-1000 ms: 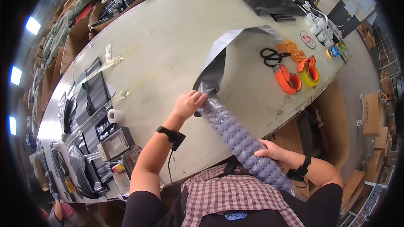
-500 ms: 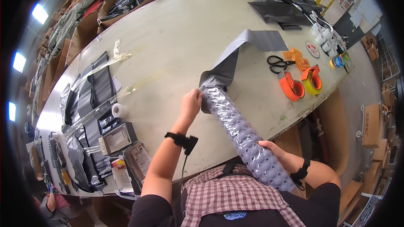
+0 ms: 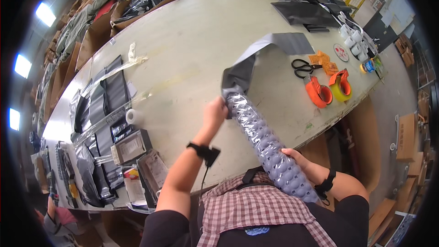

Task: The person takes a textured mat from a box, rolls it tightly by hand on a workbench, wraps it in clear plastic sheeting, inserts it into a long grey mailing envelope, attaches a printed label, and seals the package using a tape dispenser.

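A long rolled-up mat (image 3: 267, 144), lavender-grey, bumpy and wrapped in clear film, slants from my waist to the middle of the table. Its far end sits inside the mouth of a grey plastic mailing bag (image 3: 239, 74). The rest of the bag stretches away, bent over, toward the back right. My left hand (image 3: 215, 115) is closed on the bag's edge beside the mat's far end. Lower down, my right hand (image 3: 297, 159) grips the mat from its right side, thumb on top; most of its fingers are hidden beneath.
Right of the bag lie black scissors (image 3: 302, 67), orange packets (image 3: 323, 61) and two orange tape dispensers (image 3: 318, 92). Grey bags (image 3: 304, 13) are stacked at the back right, near a white power strip (image 3: 354, 41). More bags, a tape roll (image 3: 131, 116) and open boxes (image 3: 130, 147) cover the left side.
The mat has slid slightly away from me, toward the bag, with my right hand on it. My left hand keeps its hold on the bag's edge.
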`<state>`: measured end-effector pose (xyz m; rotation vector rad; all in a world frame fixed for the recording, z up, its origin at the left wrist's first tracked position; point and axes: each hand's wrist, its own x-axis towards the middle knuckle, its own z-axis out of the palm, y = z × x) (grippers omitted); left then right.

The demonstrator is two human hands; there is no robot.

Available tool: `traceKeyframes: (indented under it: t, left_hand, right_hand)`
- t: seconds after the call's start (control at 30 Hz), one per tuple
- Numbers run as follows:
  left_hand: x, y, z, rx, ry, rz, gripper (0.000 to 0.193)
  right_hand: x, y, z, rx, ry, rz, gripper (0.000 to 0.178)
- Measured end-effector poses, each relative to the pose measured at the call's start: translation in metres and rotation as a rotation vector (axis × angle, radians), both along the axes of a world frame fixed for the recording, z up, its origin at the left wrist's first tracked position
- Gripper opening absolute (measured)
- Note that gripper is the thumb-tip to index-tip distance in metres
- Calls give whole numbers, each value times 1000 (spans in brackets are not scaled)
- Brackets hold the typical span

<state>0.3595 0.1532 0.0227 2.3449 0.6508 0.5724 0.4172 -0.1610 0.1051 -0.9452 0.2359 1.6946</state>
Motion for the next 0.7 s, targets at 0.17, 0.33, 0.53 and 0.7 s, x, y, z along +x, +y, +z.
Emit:
traceKeyframes:
  t: [0.17,0.33,0.53,0.7]
  left_hand:
    - [-28,-9,-16,-126,110,70,12]
    - [12,43,-31,-54,378,-30,13]
    - [-10,175,-82,-524,281,-40,24]
    - [-23,125,-22,-169,590,16,31]
  right_hand:
    - [3,2,-1,84,-130,0,48]
    - [18,60,-10,219,-281,56,48]
    - [-3,172,-65,260,-1176,305,61]
    - [68,220,-63,83,-1729,514,49]
